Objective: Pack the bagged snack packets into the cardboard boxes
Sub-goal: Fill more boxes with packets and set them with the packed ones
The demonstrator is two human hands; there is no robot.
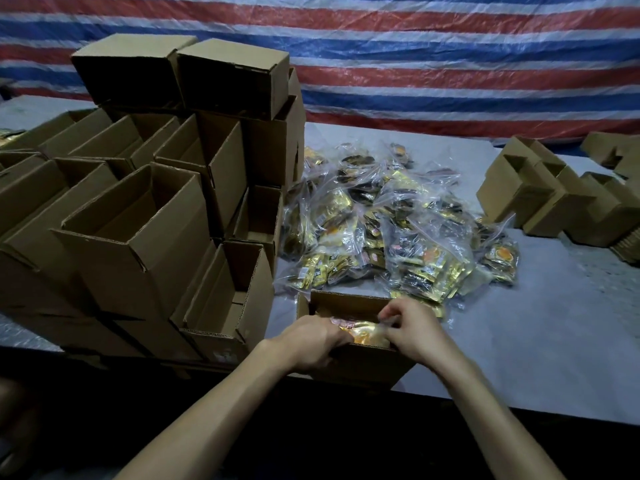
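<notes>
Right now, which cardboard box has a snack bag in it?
The box at the near edge, where the left hand and right hand work: a gold bag lies in it. The open boxes stacked at left look empty.

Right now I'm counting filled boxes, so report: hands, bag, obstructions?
Left hand grips box rim. Right hand pinches bag plastic. Bag sits in box. Pile of bags behind, not blocking.

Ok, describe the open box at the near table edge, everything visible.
The box is plain brown corrugated cardboard, open on top, far flap standing up. It sits upright on the grey table at its near edge, before the pile of bags. A clear bag of gold packets lies inside. The left hand grips its near rim; the right hand pinches the bag.
</notes>
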